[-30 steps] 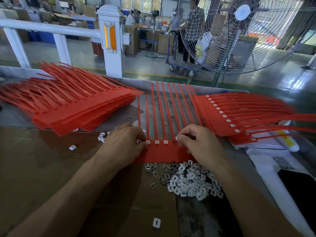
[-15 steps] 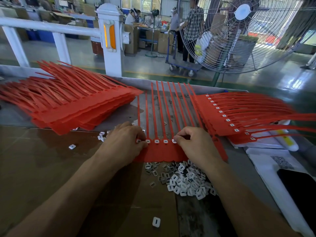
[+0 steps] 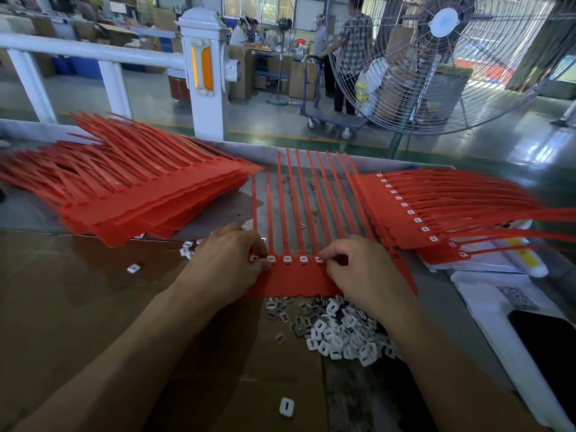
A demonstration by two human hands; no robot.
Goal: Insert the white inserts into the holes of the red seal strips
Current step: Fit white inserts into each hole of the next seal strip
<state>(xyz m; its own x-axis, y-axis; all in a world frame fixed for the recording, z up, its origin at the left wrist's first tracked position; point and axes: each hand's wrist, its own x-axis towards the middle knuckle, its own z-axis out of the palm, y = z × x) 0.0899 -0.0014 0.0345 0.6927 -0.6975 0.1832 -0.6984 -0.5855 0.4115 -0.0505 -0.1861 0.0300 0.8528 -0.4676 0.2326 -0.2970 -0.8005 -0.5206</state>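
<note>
A red seal strip sheet (image 3: 296, 280) lies flat in front of me, its thin tails pointing away. Several white inserts (image 3: 287, 259) sit in the holes along its head row. My left hand (image 3: 224, 263) grips the sheet's left end with curled fingers. My right hand (image 3: 364, 271) pinches thumb and forefinger at the row's right side, on a white insert (image 3: 319, 259) in its hole. A loose pile of white inserts (image 3: 339, 336) lies just below the sheet, partly under my right wrist.
A stack of red strips without inserts (image 3: 140, 198) lies at the left; a fanned stack with inserts fitted (image 3: 417, 213) lies at the right. Stray inserts (image 3: 286, 406) dot the brown cardboard (image 3: 78, 307). White papers (image 3: 486, 294) and a black phone (image 3: 548, 347) lie at the right edge.
My right hand has shifted slightly left along the head row, and one more white insert now shows in the row. My left hand has stayed in place.
</note>
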